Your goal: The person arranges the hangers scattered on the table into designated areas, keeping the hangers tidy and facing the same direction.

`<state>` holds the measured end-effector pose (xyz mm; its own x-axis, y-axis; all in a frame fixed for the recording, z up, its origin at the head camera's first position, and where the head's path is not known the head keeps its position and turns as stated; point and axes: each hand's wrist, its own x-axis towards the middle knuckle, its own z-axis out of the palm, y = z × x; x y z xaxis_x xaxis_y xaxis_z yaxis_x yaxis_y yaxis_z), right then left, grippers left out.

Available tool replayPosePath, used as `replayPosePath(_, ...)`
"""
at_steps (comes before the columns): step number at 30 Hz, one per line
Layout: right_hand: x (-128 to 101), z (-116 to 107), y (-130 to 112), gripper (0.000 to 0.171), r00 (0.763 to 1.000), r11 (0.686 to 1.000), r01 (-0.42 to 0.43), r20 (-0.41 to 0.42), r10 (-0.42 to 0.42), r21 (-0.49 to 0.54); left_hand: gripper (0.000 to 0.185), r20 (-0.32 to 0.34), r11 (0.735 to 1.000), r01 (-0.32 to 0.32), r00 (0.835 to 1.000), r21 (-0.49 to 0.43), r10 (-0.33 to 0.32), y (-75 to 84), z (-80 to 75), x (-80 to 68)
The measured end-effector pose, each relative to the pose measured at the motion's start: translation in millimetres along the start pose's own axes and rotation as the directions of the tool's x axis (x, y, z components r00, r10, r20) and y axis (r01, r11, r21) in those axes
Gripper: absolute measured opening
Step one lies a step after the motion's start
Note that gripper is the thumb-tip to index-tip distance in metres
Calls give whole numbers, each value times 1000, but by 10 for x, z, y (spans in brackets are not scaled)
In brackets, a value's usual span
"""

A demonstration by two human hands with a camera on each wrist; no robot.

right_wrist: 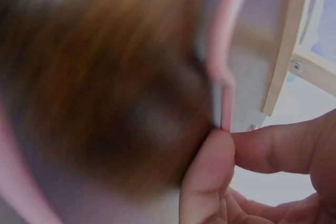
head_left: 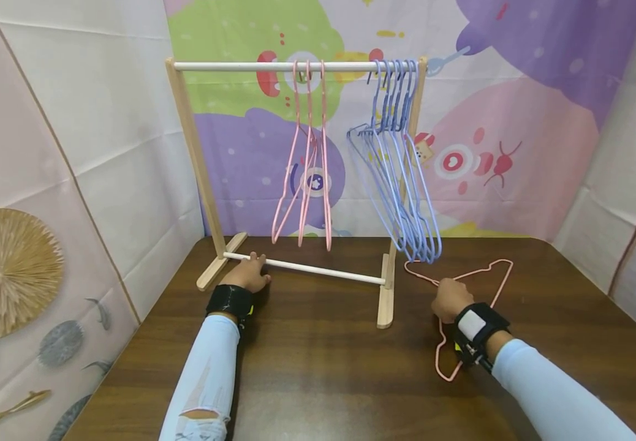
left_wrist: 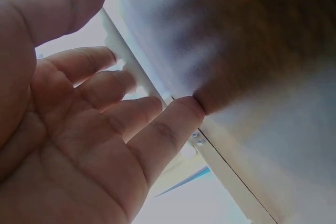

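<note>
My right hand (head_left: pixel 453 300) pinches a pink hanger (right_wrist: pixel 219 45) between thumb and finger, just right of the rack's right foot. In the head view that hanger lies at tabletop level, partly covered by the hand and wrist. My left hand (head_left: pixel 247 274) is at the left end of the rack's white lower bar (head_left: pixel 323 271), its fingers spread over the bar. From the left wrist, the same hand's palm (left_wrist: pixel 79 150) shows with extended fingers and nothing gripped. Several pink hangers (head_left: pixel 326 184) hang mid-rail, and several blue hangers (head_left: pixel 418 239) bunch at its right end.
The wooden garment rack (head_left: pixel 193 141) stands towards the back of the brown table (head_left: pixel 307 361), with a white top rail (head_left: pixel 224 66). Its right foot (head_left: pixel 385 306) points towards me. A patterned cloth (head_left: pixel 494 141) hangs behind; pale cloth walls (head_left: pixel 125 122) flank the table.
</note>
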<state>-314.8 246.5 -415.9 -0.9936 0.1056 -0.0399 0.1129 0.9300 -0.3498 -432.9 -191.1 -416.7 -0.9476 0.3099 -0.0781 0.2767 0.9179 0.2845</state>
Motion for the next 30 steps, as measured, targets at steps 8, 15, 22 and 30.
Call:
replayPosePath(8, -46, -14, 106, 21, 996, 936, -17, 85, -14, 352, 66, 12, 1000, 13, 1000, -9, -13, 0, 6, -19)
replayPosePath(15, -204, -107, 94, 32, 987, 756, -79, 158, -33, 650, 67, 10, 1000, 15, 1000, 0, -15, -3, 17, -32)
replayPosePath(22, -313, -163, 41, 11, 983, 588, -100, 171, -65, 803, 67, 20, 1000, 16, 1000, -5, -16, -5, 13, -27)
replayPosePath(30, -527, -104, -182, 29, 990, 440, -38, 94, -107, 897, 67, 6, 1000, -1, 1000, 7, 1, 22, -14, -6)
